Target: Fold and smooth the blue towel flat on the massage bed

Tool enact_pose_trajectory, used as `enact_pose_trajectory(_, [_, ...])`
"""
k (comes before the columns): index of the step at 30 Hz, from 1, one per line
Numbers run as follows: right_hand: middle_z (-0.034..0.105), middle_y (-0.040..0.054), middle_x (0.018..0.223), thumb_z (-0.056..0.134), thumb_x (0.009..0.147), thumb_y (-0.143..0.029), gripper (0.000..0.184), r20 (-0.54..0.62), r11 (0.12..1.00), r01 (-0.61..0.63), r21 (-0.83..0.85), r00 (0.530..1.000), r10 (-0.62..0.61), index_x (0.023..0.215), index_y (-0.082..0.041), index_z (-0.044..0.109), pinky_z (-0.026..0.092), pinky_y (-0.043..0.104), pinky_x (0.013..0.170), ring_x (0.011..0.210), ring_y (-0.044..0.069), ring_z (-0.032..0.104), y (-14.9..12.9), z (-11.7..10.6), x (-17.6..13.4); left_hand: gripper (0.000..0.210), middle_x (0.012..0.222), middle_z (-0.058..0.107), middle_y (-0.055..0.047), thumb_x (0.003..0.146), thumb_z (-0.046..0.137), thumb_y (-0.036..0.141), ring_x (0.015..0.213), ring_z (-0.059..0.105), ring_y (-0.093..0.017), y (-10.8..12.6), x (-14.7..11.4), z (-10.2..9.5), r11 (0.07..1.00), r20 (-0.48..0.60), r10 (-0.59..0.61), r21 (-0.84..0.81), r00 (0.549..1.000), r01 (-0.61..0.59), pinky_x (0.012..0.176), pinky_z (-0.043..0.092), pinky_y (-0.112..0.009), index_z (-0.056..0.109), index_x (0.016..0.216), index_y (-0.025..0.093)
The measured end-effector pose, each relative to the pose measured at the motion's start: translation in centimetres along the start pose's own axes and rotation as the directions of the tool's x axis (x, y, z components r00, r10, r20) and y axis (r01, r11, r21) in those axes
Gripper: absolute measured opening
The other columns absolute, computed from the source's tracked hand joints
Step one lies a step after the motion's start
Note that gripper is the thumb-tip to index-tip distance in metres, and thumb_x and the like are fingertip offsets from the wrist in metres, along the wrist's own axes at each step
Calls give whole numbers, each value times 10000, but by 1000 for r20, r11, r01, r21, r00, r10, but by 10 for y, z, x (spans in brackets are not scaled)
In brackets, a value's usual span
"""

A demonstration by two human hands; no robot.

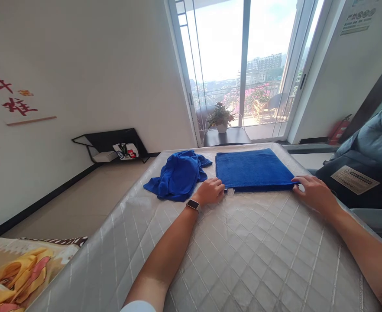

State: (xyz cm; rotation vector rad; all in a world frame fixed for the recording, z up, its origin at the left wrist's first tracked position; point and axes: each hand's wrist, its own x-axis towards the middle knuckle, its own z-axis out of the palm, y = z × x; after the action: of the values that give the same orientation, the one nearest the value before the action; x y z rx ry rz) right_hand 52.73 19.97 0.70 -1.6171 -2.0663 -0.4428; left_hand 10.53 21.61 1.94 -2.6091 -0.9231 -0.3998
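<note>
A stack of folded blue towels (pixel 252 169) lies flat near the far edge of the quilted, plastic-covered mattress (pixel 256 251). Its near left corner is held by my left hand (pixel 211 191), fingers curled and closed on the edge. My right hand (pixel 312 193) pinches the near right corner between thumb and fingers. A small white tag shows at the stack's front edge, beside my left fingers. Just left of the stack, a crumpled blue towel (pixel 179 173) sits in a loose heap, close to my left hand but not in it.
A chair with a potted plant (pixel 221 119) stands beyond the mattress, before the sliding glass door. Right of the mattress is a dark padded seat (pixel 356 173). A black rack (pixel 113 145) leans by the left wall. Yellow cloth (pixel 22 277) lies at lower left.
</note>
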Motion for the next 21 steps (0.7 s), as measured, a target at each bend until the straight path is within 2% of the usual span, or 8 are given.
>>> enact_pose_trajectory(3, [633,149,1350,401,965,-379,454,-30,993,88,81,996,-85,1312,-176,612,420,486,1108,1250,317,577,-13,7,4,310,865,646,-92,1003,449,313,875,612,-220,8,4,-6,999,26,-37,4,999,37,789,494,-356,671,833,179])
enact_pose_trajectory(6, [514,82,1508,399,976,-461,511,58,972,159,175,983,-171,1422,-256,540,351,521,1174,1401,310,445,-23,23,4,420,868,666,-98,1043,382,392,888,635,-215,7,9,-19,996,71,-93,-9,993,94,791,494,-339,680,840,176])
enact_pose_trajectory(8, [478,40,1543,383,978,-508,538,134,966,147,214,975,-178,1465,-310,497,339,546,1180,1431,305,407,-24,33,3,446,881,692,-108,1043,377,435,905,658,-226,-5,7,-33,976,124,-219,11,968,219,805,494,-341,690,862,174])
enact_pose_trajectory(10, [467,33,1551,352,989,-525,553,173,965,121,231,971,-163,1486,-318,474,335,547,1185,1435,294,405,-22,39,2,413,914,717,-133,1004,453,474,924,681,-259,-25,-3,-48,894,210,-448,80,869,441,800,499,-351,702,888,166])
enact_pose_trajectory(12, [460,37,1556,336,997,-526,558,175,967,109,232,973,-152,1490,-307,474,324,539,1195,1442,286,395,-20,41,1,345,975,732,-157,921,573,479,940,694,-292,-49,-19,-60,751,337,-651,151,680,643,772,508,-351,710,917,163])
enact_pose_trajectory(14, [463,36,1554,337,999,-524,555,167,967,107,230,975,-147,1488,-304,480,324,529,1199,1440,282,398,-19,40,1,290,1038,737,-144,850,639,445,944,699,-292,-70,-37,-67,655,463,-708,151,533,740,750,511,-335,710,948,181])
enact_pose_trajectory(15, [467,34,1551,339,1000,-522,552,164,967,106,231,976,-147,1487,-306,481,328,525,1198,1437,280,405,-18,40,1,265,1059,739,-126,840,639,422,944,700,-280,-79,-45,-68,636,505,-700,120,505,762,747,511,-323,708,958,195])
enact_pose_trajectory(21, [495,40,1529,357,995,-518,543,151,967,109,231,978,-147,1475,-306,502,343,524,1195,1424,289,423,-19,38,1,182,1002,758,-47,852,619,380,914,694,-220,-104,-64,-65,590,550,-632,-115,546,799,749,494,-267,725,878,235])
